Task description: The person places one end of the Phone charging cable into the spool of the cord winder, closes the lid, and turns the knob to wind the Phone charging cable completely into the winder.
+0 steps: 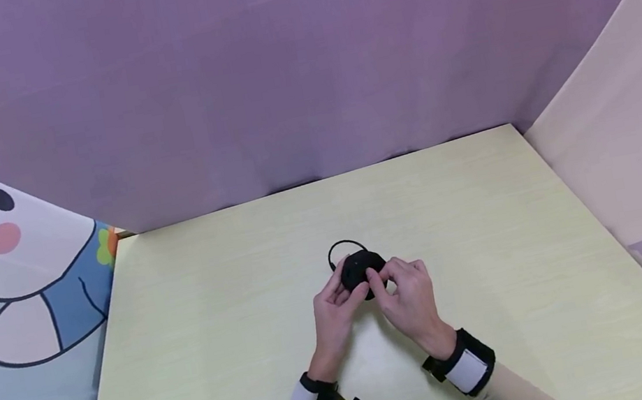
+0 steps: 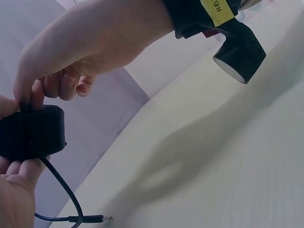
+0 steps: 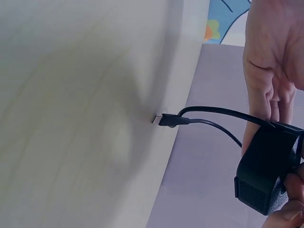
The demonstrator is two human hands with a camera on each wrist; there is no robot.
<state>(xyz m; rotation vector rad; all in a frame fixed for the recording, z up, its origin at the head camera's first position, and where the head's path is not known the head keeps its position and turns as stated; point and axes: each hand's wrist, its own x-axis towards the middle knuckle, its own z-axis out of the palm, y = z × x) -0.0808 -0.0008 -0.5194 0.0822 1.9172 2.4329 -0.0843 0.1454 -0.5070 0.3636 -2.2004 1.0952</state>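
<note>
Both hands hold a small black rounded device [image 1: 362,265] with a thin cable above the table. My left hand [image 1: 333,318] grips it from the left, thumb along its near edge and fingers beneath. With thumb and forefinger, my right hand [image 1: 410,295] pinches its right edge. A mesh-like patch shows on one face of the device [image 3: 266,166] in the right wrist view. Its black cable [image 1: 342,242] loops out on the far side. The cable's plug [image 2: 89,219], with a bare metal tip, hangs loose in both wrist views. Fingers hide part of the device's edge.
Beneath the hands lies a pale wood-grain table [image 1: 219,316]. A purple cloth wall [image 1: 300,76] stands along its far edge, with printed cartoon panels [image 1: 25,299] at the left and a pale lettered panel [image 1: 621,128] at the right. Both wrists carry black straps with small cameras.
</note>
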